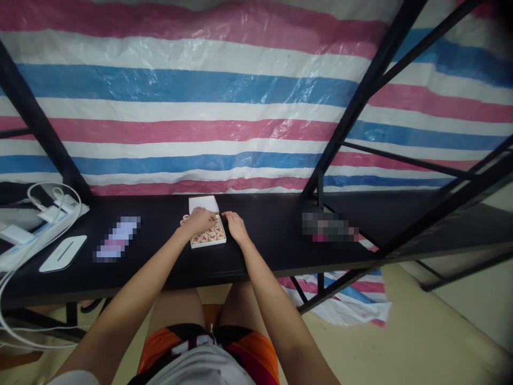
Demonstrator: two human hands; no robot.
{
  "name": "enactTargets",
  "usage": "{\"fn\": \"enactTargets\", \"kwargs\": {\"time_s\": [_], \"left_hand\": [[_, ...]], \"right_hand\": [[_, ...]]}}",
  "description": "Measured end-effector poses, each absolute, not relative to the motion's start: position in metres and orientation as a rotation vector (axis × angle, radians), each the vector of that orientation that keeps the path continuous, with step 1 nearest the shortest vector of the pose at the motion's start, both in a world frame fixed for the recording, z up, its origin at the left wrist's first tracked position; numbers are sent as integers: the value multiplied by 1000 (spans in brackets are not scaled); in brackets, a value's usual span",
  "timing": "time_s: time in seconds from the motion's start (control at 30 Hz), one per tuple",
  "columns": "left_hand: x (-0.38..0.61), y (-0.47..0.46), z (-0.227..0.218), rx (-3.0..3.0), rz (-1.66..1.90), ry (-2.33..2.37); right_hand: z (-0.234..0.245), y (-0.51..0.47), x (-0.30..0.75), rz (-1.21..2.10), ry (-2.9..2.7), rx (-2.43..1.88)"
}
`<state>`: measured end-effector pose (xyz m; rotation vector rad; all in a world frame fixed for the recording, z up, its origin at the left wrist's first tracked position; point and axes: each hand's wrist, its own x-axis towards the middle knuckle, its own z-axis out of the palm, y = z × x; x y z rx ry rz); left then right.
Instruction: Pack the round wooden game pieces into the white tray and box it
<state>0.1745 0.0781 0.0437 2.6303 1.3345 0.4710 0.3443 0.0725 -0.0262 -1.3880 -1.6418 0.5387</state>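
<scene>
A small white open box [208, 245] stands on the black desk, filled with round pale Chinese chess pieces [212, 236] that bear red characters. Its lid part [203, 202] lies behind it. My left hand [201, 219] reaches over the box from the left and covers part of the pieces. Its bent fingertips close on a Chinese chess piece near the right rear of the box; the grip is partly hidden. A few pieces [185, 218] show at the left, beside that hand. Just right of the box, my right hand [236, 225] rests with its fingers apart, holding nothing.
On the left of the black desk [160, 214] are a blurred-out flat item [118, 239], a white flat device [63, 254] and power strips with white cables [60, 214]. A blurred-out dark item [329, 226] sits right. Black frame bars [360, 101] and striped sheeting [200, 85] stand behind.
</scene>
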Motion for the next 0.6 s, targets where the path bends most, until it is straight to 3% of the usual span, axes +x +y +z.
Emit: {"fn": "enactTargets", "kwargs": {"time_s": [0.17, 0.33, 0.47, 0.6], "left_hand": [[177, 74, 39, 2722, 424, 1245], [145, 76, 42, 2521, 751, 1336], [91, 84, 19, 2400, 861, 1577], [61, 85, -3, 2372, 788, 1508]], "right_hand": [[-26, 73, 344, 517, -1687, -1369], [-25, 71, 344, 540, -1657, -1390], [-27, 71, 344, 547, -1659, -1384], [-28, 70, 344, 541, -1659, -1380]]}}
